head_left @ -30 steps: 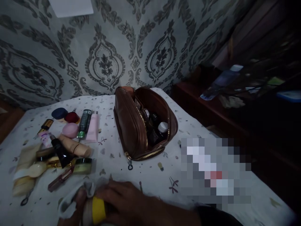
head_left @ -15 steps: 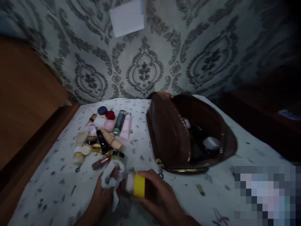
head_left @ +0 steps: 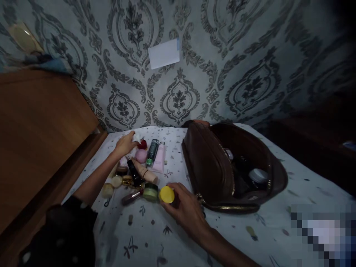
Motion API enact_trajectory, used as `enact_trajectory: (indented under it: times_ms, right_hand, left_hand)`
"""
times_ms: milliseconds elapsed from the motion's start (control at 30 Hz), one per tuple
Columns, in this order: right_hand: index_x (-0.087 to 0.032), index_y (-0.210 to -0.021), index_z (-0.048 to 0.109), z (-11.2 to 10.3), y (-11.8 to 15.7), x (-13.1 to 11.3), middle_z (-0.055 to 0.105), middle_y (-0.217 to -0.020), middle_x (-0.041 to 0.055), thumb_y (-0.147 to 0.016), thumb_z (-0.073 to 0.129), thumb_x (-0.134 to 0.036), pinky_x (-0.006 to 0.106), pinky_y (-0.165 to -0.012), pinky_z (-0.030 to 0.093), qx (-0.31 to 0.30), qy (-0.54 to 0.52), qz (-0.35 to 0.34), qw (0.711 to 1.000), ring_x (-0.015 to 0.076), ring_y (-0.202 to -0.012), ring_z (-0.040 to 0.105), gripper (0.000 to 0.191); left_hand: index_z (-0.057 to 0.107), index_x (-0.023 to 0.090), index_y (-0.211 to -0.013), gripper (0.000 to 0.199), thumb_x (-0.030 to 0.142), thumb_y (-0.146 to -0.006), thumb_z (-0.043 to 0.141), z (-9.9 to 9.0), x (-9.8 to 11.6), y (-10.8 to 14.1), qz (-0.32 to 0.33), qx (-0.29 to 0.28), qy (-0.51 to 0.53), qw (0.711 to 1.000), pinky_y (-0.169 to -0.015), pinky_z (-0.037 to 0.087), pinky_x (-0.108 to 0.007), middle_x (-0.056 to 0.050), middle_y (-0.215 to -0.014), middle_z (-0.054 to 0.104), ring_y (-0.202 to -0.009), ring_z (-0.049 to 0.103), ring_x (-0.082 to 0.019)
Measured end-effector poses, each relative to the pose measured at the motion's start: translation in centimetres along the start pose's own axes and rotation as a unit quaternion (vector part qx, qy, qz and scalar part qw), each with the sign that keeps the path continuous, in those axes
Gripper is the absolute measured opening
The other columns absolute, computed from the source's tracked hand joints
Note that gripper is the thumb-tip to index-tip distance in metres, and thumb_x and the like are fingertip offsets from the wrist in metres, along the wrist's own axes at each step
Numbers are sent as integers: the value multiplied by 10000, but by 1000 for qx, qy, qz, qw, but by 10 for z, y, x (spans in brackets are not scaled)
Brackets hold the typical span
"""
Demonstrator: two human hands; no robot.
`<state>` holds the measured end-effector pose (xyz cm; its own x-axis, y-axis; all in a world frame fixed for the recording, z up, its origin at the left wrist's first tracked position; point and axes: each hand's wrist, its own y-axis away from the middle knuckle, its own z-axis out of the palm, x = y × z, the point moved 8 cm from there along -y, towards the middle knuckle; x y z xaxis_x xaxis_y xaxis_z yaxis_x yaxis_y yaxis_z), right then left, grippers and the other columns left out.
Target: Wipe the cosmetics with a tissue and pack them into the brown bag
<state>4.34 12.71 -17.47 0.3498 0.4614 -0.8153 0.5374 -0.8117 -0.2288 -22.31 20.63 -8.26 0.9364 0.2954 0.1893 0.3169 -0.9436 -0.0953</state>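
My right hand (head_left: 185, 207) has its fingers round a small jar with a yellow lid (head_left: 167, 194); the lid is up and the jar is on or just above the sheet. Right beside it stands a green jar (head_left: 151, 191) with a dark lid. At the far edge of the cosmetics, my left hand (head_left: 125, 144) is closed on a crumpled white wipe (head_left: 137, 138), close to a red jar (head_left: 142, 144); whatever is under its fingers is hidden. Near that hand lie a pink round container (head_left: 141, 155), a dark green tube (head_left: 152, 152) and a pink tube (head_left: 159, 157).
An unzipped brown leather bag (head_left: 208, 167) stands on the right, with a grey-lidded jar (head_left: 258, 175) inside. A black tube (head_left: 134, 171), a beige tube (head_left: 144, 171) and several small jars are clustered on the patterned sheet (head_left: 155, 237). Wooden furniture (head_left: 41, 129) borders the left.
My left hand has gone forward with the wipe, from near the jar to the far cosmetics. My right hand has brought the yellow-lidded jar forward and upright beside the green jar. The view has tilted up.
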Motion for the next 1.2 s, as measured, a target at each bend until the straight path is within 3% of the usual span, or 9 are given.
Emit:
enact_trajectory:
  times_ms: [167,300,400,533,667,767,867,967,1200]
  right_hand:
    - [-223,-1127,607,4,5,5,683,-1051,56,-756,736,-261,351,-805,520,-14,-30,-3,999,226,-919,654,395]
    - [-213,-1305,524,5,13,13,666,-993,47,-707,805,-322,351,-781,518,-36,-37,50,997,221,-866,632,670]
    - [-204,-1358,482,2,18,14,633,-929,26,-682,827,-354,324,-729,506,-37,-46,80,995,193,-793,596,774]
    - [-218,-1299,524,-9,25,11,595,-883,-1,-743,764,-347,279,-679,483,-5,-93,63,994,142,-711,546,620]
    - [-221,-1187,592,-17,32,5,584,-857,3,-820,677,-413,245,-630,473,19,-210,48,976,131,-730,555,423]
    - [-240,-1231,554,-10,36,-2,602,-973,38,-787,685,-550,229,-560,483,-17,-386,69,920,157,-807,617,557]
    - [-255,-1246,534,0,43,-9,628,-1057,56,-717,733,-606,246,-548,511,-45,-512,93,853,173,-802,659,666]
    - [-222,-1127,606,6,56,-7,672,-985,42,-699,781,-547,233,-557,494,-36,-550,135,824,139,-718,649,565]
    - [-216,-1058,622,17,78,-3,707,-939,16,-634,860,-432,247,-612,477,-47,-591,204,779,125,-665,649,532]
  left_hand:
    - [608,179,-1212,510,440,-774,611,33,16,-33,-9,-71,-118,990,-915,465,-417,-176,-1196,682,-1139,613,-355]
    - [649,158,-1150,515,473,-744,635,45,22,-37,-11,-104,-167,980,-894,477,-419,-208,-1200,677,-1136,617,-375]
    - [633,160,-1163,522,494,-763,605,44,25,-33,-2,-109,-180,978,-862,490,-420,-217,-1194,676,-1126,620,-384]
    - [579,149,-1197,541,533,-822,512,19,26,-19,-6,-45,-152,987,-811,499,-424,-218,-1124,691,-1053,645,-387]
    - [611,158,-1087,518,557,-761,558,-13,44,30,53,30,121,991,-829,510,-377,-116,-1023,719,-965,649,-310]
    - [650,160,-1034,550,602,-707,633,3,62,95,42,-47,336,940,-784,543,-359,-75,-926,729,-891,656,-279]
    - [678,223,-1045,502,470,-617,769,30,85,162,60,-83,397,912,-770,561,-372,-55,-951,730,-852,658,-275]
    - [657,248,-1142,464,386,-704,727,51,97,206,70,-98,431,894,-790,561,-372,-64,-1057,716,-872,660,-263]
    - [497,168,-1375,682,452,-772,646,43,78,236,17,-85,483,872,-984,492,-385,-98,-1101,687,-1145,593,-289]
